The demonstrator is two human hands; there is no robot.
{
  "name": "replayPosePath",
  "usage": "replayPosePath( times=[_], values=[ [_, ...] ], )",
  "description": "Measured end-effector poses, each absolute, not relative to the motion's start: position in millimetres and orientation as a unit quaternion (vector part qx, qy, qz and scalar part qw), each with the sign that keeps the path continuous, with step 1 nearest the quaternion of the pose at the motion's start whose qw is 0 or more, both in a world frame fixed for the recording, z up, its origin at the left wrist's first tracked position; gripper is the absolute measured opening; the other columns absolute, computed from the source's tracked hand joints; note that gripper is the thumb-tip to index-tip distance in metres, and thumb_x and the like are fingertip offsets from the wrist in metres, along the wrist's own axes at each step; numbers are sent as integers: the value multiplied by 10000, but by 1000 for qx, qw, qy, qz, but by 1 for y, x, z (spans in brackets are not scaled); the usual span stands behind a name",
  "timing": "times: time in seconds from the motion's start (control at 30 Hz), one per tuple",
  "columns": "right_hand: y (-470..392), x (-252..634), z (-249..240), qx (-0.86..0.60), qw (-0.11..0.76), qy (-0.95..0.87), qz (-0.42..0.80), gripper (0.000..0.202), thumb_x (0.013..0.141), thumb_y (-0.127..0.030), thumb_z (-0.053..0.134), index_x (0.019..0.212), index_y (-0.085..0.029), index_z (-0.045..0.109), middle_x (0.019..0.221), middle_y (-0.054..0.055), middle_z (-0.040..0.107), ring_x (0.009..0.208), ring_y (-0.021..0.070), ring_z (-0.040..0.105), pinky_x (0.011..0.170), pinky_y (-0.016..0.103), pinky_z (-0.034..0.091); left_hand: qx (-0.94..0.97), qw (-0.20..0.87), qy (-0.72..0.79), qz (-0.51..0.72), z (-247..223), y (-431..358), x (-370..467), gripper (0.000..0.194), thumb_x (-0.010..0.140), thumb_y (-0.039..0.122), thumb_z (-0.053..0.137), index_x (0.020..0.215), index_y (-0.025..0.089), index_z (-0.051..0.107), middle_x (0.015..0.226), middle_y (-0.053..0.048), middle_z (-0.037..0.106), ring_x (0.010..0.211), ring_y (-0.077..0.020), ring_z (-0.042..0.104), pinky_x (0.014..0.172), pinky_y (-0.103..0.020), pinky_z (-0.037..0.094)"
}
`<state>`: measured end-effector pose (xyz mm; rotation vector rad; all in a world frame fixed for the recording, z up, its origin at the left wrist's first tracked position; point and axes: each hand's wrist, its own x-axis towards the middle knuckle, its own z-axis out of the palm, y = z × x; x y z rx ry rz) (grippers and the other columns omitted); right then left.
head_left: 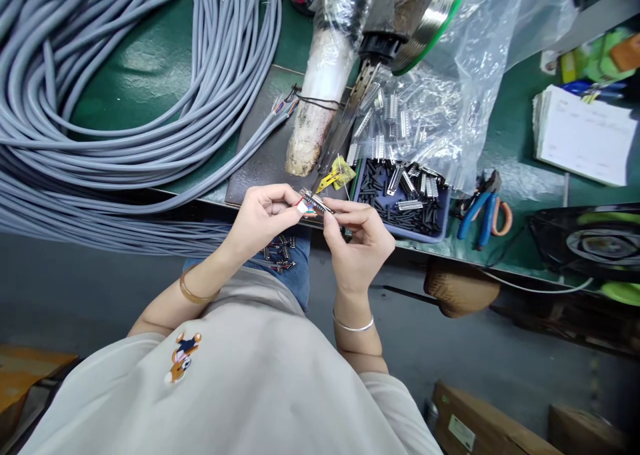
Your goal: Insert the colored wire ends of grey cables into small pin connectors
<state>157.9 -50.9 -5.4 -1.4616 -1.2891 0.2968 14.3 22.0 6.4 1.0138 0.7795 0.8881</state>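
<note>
My left hand pinches a cable end whose thin coloured wires fan out. With thumb and fingertips, my right hand grips a pin connector at its right end. The wires lie against the connector's near side; the exact joints are too small to make out. Just beyond the connector is the tip of a soldering iron, beside a yellow piece. A plastic-wrapped tube slopes down next to the iron. Several wired connectors rest on my lap.
Bundles of grey cable cover the bench's left. A blue tray holds black sleeves and connectors, with a plastic bag of connectors behind. A solder spool, pliers, a paper pad and a black fan-like object are nearby.
</note>
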Motion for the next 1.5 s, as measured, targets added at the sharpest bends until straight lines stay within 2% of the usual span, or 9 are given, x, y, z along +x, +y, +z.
replayPosePath(
  times=[0.07, 0.2, 0.5, 0.7, 0.87, 1.03, 1.1, 1.23, 1.5],
  values=[
    [-51, 157, -5, -620, 553, -540, 133, 104, 908, -205, 709, 825, -234, 652, 982, 22, 803, 902, 179, 778, 691, 308, 624, 461, 696, 356, 419, 6, 21, 14, 114, 689, 161, 728, 621, 145, 638, 600, 25, 595, 498, -42, 441, 469, -168, 361],
    [-49, 156, -6, -596, 556, -572, 94, 115, 905, -156, 701, 843, -245, 662, 997, 8, 802, 924, 177, 775, 809, 352, 635, 490, 661, 359, 440, 5, 20, 15, 89, 697, 149, 702, 633, 142, 641, 702, -13, 666, 652, -92, 580, 593, -183, 480],
    [-46, 158, -8, -583, 549, -597, 54, 117, 907, -153, 699, 860, -255, 663, 995, 4, 797, 930, 181, 775, 829, 359, 640, 523, 629, 372, 439, 6, 21, 18, 88, 703, 145, 679, 630, 140, 631, 716, -17, 665, 661, -94, 582, 599, -182, 478],
    [-52, 167, -4, -593, 569, -548, 156, 88, 962, -232, 654, 892, -229, 601, 981, -2, 786, 571, 84, 661, 492, 231, 530, 505, 671, 379, 389, 7, 19, 14, 113, 712, 197, 706, 637, 140, 644, 668, -16, 630, 624, -91, 555, 558, -186, 440],
    [-56, 168, 1, -557, 534, -606, 195, 68, 961, -215, 656, 909, -228, 614, 1014, 2, 793, 592, 75, 645, 479, 215, 507, 498, 700, 372, 352, 6, 15, 10, 103, 689, 169, 714, 622, 144, 640, 674, -18, 617, 640, -89, 538, 529, -178, 389],
    [-59, 167, -3, -602, 596, -517, 125, 63, 986, -247, 628, 936, -230, 593, 794, -50, 703, 468, 55, 588, 434, 194, 479, 451, 733, 358, 362, 2, 14, 9, 103, 699, 163, 732, 645, 143, 646, 689, -1, 660, 498, -27, 414, 466, -169, 338],
    [-61, 168, -7, -606, 599, -517, 74, 61, 978, -233, 633, 930, -231, 595, 801, -40, 701, 532, 83, 649, 484, 218, 529, 429, 746, 347, 373, 2, 14, 9, 113, 693, 154, 736, 639, 142, 638, 695, 5, 677, 455, -6, 365, 449, -165, 332],
    [-66, 164, -15, -583, 534, -612, 18, 85, 920, -167, 685, 927, -239, 642, 962, 19, 781, 914, 184, 774, 784, 342, 647, 416, 752, 331, 390, 1, 15, 8, 145, 694, 154, 744, 624, 144, 618, 685, 7, 678, 446, -4, 367, 441, -157, 332],
    [-60, 155, -20, -573, 537, -618, 1, 179, 883, -81, 696, 939, -241, 638, 1058, 23, 801, 949, 163, 779, 823, 310, 653, 486, 667, 369, 426, 4, 15, 13, 101, 685, 167, 709, 630, 146, 626, 715, -14, 672, 609, -75, 546, 542, -174, 441]
  ],
)
